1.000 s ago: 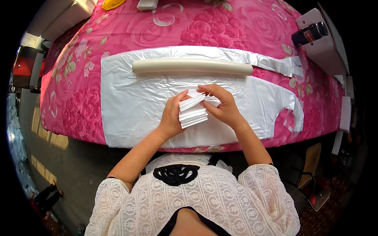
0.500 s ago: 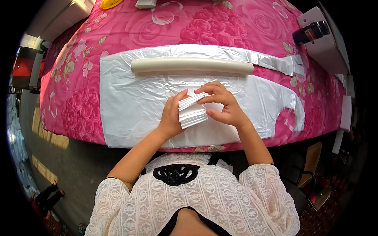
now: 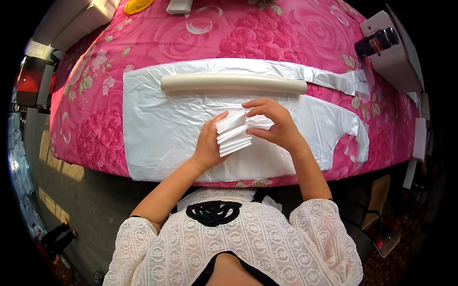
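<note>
A thick stack of white folded sheets (image 3: 234, 135) stands between my two hands, its layers parted by a gap on the right side. My left hand (image 3: 207, 147) is wrapped around the stack's left side, thumb at the top corner. At the right edge, my right hand (image 3: 282, 127) has its thumb and bent fingers against the upper layers, spanning them. Beneath lies a flat white plastic bag (image 3: 157, 138) with cut-out handles toward the right. A cream-coloured tube (image 3: 234, 83) rests across the bag, beyond my hands.
A pink rose-patterned cloth (image 3: 162, 38) covers the table. At the far right a dark bottle (image 3: 377, 42) lies by a white box (image 3: 398, 66). A small white stack (image 3: 179, 5) and a yellow dish (image 3: 138, 5) sit at the far edge. A chair (image 3: 377, 205) stands at the lower right.
The stack's layers have spread further apart at the right edge. My right fingers have shifted slightly along them, while my left hand keeps its hold. The view has tilted a little.
</note>
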Available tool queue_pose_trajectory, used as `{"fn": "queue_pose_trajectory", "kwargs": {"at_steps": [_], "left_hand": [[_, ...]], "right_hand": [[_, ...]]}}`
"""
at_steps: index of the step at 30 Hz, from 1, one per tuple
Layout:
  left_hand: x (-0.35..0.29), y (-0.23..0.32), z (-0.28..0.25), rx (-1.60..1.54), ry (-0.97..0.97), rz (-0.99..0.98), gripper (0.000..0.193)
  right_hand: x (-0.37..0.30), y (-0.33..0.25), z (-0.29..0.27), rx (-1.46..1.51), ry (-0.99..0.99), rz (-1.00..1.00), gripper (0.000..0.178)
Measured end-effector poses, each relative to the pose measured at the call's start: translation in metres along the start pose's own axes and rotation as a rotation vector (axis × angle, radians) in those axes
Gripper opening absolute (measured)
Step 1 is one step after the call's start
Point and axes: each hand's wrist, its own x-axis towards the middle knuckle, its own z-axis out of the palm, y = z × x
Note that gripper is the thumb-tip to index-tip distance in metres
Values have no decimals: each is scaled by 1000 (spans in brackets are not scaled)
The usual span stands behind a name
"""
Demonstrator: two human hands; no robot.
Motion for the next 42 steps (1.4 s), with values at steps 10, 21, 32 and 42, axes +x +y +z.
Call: {"fn": "queue_pose_trajectory", "kwargs": {"at_steps": [10,21,32,42], "left_hand": [[5,8,-2,-1,130,19,91],[1,4,-8,-151,76,-47,60],[1,5,-12,-282,23,-73,55],[5,5,-15,-294,23,-98,53]], "right_hand": [[-16,23,35,-26,-59,109,39],[129,53,-38,527,259,343,23],[327,166,-5,-118,302,455,57],[318,159,40,-769,453,225,94]]}}
